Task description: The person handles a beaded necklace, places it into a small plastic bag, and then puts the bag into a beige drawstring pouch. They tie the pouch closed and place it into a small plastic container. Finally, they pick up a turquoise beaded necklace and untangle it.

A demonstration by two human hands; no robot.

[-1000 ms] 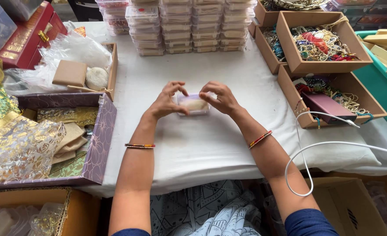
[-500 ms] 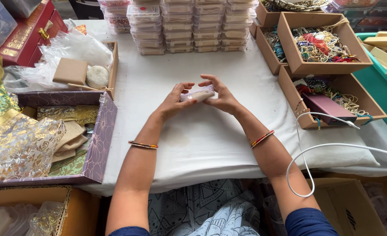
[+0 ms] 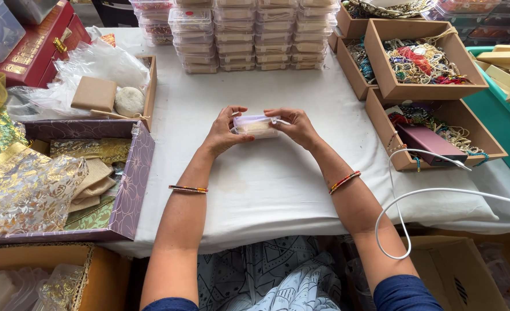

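Both hands on one item — left hand and right hand pinch the ends of a small clear plastic box | held just above the white tablecloth — stacks of clear boxes behind.

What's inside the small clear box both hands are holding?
The small clear box, held between the left hand and right hand above the white table, shows a pale cream block inside. Fingers cover both ends, so anything else in it is hidden.
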